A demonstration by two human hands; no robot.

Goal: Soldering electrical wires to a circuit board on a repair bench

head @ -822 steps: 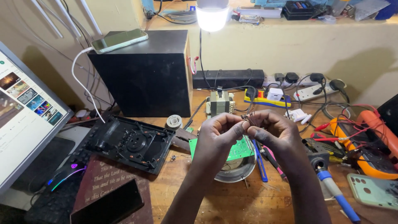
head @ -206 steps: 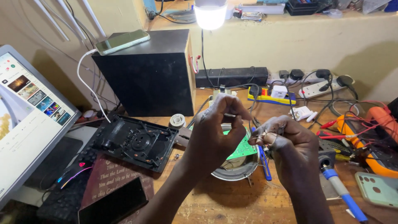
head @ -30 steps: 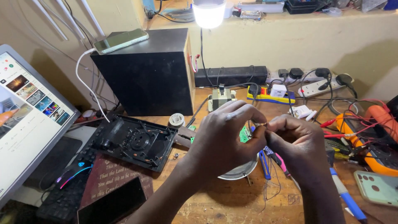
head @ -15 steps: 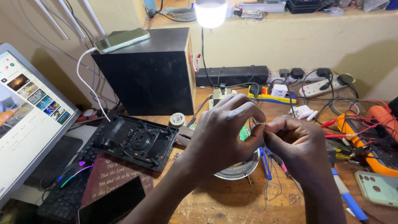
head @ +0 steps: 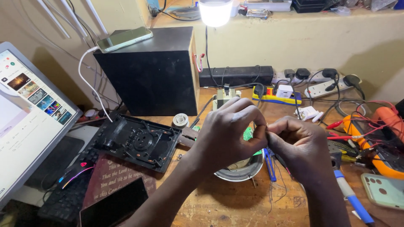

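Observation:
My left hand and my right hand meet fingertip to fingertip over the middle of the wooden bench. Together they pinch a thin wire, whose loose strands hang down below my right hand. Behind my fingers shows a small green circuit board. Under the hands lies a round metal speaker cone, partly hidden by them.
A black plastic casing lies open at left, next to a keyboard and a lit monitor. A black speaker box with a phone on top stands behind. Power strips, a blue-handled tool, an orange multimeter and another phone crowd the right.
Both hands stay together on the wire, with the fingers shifting slightly as they work it. Nothing else on the bench has moved.

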